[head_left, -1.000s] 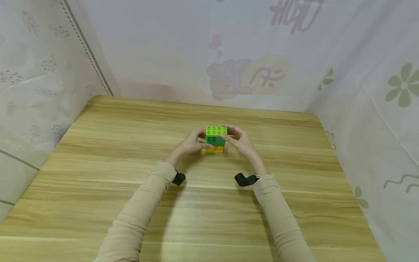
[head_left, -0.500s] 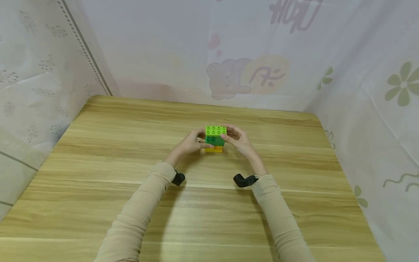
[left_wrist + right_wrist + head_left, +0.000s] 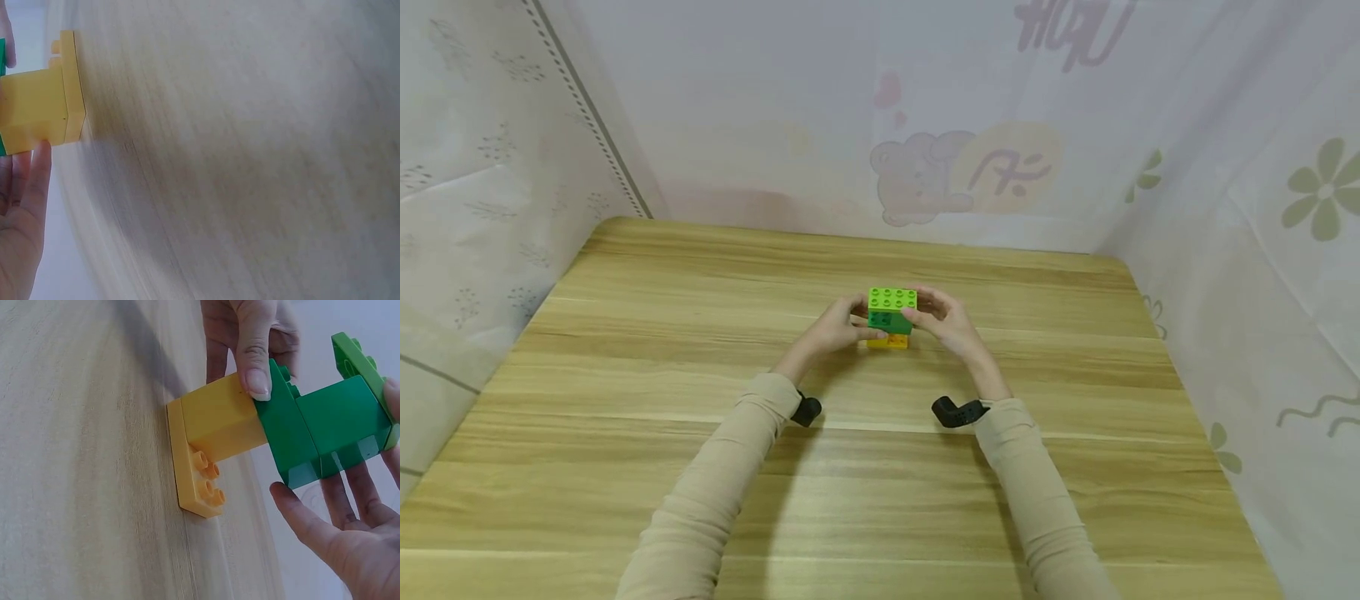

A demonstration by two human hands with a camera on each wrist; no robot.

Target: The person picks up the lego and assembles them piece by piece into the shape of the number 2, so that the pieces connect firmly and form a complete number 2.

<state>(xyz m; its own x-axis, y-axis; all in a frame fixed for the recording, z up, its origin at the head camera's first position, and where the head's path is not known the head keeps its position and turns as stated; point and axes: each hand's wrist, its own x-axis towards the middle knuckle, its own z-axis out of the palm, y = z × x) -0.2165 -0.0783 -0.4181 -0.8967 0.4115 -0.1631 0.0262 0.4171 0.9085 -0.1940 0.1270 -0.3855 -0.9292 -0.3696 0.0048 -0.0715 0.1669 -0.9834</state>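
A stack of toy building blocks stands on the table. In the right wrist view its base is a flat yellow brick [image 3: 187,481] with studs, under a yellow block [image 3: 222,415]. Above sit a dark green flat brick [image 3: 286,434], a green block [image 3: 347,422] and a lime green flat brick [image 3: 357,359], which tops the stack. My left hand [image 3: 835,326] grips the middle from the left, its thumb across the yellow block and dark green brick. My right hand [image 3: 953,327] holds the upper bricks from the right, thumb on the near side. Some fingers are hidden behind the stack.
The wooden table [image 3: 1037,350] extends around the stack on all sides. A patterned curtain [image 3: 760,108] hangs at the back, with more at left and right. Each wrist wears a black camera [image 3: 957,412].
Both hands keep their hold on the stack, which still stands in the same place. Only the head view has shifted slightly.
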